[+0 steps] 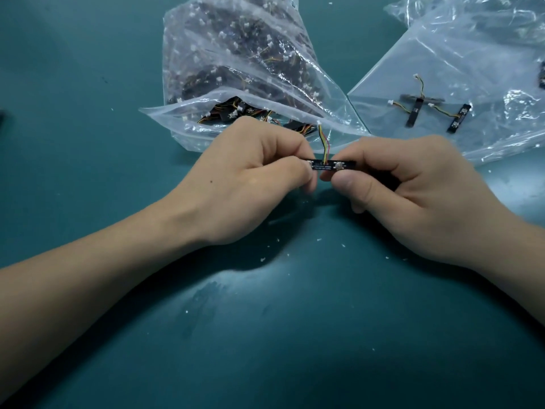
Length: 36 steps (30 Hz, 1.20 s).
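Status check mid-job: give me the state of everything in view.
Circuit board strip: held level, pinched at both ends, wire lead free.
Left hand: pinching the strip's left end.
Right hand: pinching its right end.
Left bag: mouth open, packed with strips.
Right bag: crumpled, three strips on or in it.

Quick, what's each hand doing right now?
Left hand: pinching the left end of the small black circuit strip.
Right hand: pinching its right end.

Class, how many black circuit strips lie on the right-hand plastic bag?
3: a black strip crossing a greyer strip near the right-hand bag's left corner, and a slanted strip beside them. A dark piece at the picture's right edge may be a fourth.
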Available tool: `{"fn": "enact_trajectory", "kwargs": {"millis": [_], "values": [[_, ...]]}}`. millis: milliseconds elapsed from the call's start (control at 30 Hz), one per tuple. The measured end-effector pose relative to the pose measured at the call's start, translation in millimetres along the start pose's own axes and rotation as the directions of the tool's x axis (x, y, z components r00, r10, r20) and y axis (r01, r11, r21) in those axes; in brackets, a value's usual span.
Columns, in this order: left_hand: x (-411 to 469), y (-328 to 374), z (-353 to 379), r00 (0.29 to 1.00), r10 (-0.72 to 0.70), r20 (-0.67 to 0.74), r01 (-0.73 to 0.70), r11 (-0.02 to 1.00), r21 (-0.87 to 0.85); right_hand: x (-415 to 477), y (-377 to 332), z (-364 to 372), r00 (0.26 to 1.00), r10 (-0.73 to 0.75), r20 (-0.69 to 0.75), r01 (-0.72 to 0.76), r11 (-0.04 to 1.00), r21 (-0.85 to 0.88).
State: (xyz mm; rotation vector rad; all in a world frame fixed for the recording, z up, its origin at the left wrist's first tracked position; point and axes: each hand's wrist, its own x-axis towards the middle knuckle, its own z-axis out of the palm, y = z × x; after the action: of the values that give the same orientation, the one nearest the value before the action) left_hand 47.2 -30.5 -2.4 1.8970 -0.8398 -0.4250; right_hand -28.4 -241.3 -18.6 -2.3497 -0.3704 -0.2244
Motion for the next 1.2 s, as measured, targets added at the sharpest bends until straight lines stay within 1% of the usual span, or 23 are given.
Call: {"fn": "enact_trajectory", "kwargs": {"millis": [100, 300, 433, 567, 667, 833, 1000, 1100, 1200], "values": [[-0.8, 0.7, -0.5, 1.0, 0.012, 0.005, -0.012, 1.0, -0.006, -0.1, -0.5, 1.6, 0.999, -0.035, -0.015, 0.034, 0.997, -0.062], [-1.2, -1.0, -1.8, 0.999, 0.024, 0.023, -0.023, 0.999, -0.027, 0.0, -2.1, 2.5, 0.998, -0.024, -0.063, 0.022, 0.999, -0.023], [-0.2, -2.3, -1.2, 1.0, 0.028, 0.004, -0.028, 0.999, 0.018, -0.4, 0.4, 3.5, 0.999, -0.036, -0.038, 0.034, 0.997, -0.068], [-1.2, -1.8, -1.1, 0.999, 0.027, 0.034, -0.029, 0.997, 0.068, 0.0, -0.2, 3.4, 0.998, -0.05, -0.031, 0.047, 0.994, -0.099], [-3.4, -0.3, -1.4, 0.998, 0.019, 0.054, -0.023, 0.997, 0.08, -0.7, -1.5, 3.2, 0.998, -0.06, -0.016, 0.058, 0.993, -0.104], [-4.0, 1.3, 0.6, 0.999, 0.019, 0.029, -0.022, 0.99, 0.138, -0.6, -3.1, 2.7, 0.998, -0.06, 0.001, 0.06, 0.993, -0.098], [-2.3, 1.5, 0.1, 0.999, 0.033, 0.027, -0.036, 0.993, 0.11, -0.8, -3.0, 2.6, 0.997, -0.073, 0.011, 0.074, 0.988, -0.135], [-3.2, 1.2, -0.1, 0.998, 0.053, 0.031, -0.056, 0.992, 0.109, -1.6, -4.1, 2.6, 0.998, -0.068, 0.009, 0.068, 0.99, -0.123], [-4.0, -0.4, 0.1, 0.998, 0.06, 0.035, -0.066, 0.981, 0.184, -2.3, -6.7, 0.8, 0.997, -0.066, 0.026, 0.068, 0.996, -0.056]]}}
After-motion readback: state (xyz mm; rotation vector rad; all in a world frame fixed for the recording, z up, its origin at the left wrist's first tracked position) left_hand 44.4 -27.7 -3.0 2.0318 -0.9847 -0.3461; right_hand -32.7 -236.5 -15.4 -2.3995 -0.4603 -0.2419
